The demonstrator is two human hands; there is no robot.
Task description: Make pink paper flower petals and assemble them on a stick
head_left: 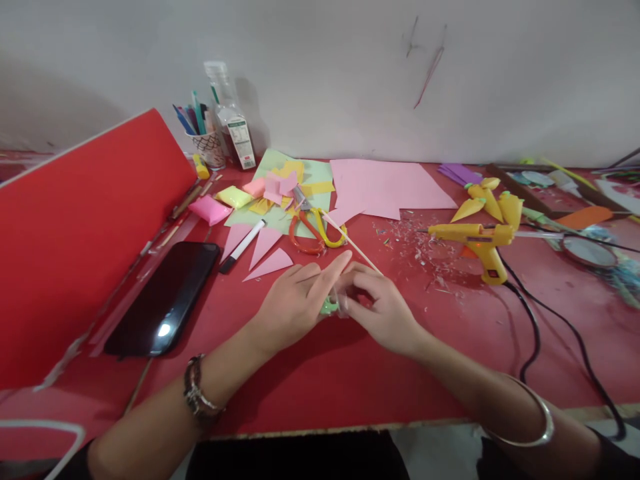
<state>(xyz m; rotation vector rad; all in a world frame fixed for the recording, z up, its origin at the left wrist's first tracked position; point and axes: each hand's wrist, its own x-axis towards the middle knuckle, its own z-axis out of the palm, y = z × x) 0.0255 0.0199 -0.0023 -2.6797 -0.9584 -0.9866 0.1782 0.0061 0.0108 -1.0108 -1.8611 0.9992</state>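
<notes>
Head view: left hand (293, 303) and right hand (383, 308), fingers curled, pinch a small green piece (329, 307), apparently shaping it; steady fingertip pressure needed.

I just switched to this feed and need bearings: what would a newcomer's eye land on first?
The left hand and right hand meet at the middle of the red table over a small green piece, a thin wooden stick lying just beyond them. Next come the big red board tilted up at the left and the yellow glue gun standing right of the hands, its black cable trailing toward the near edge.
</notes>
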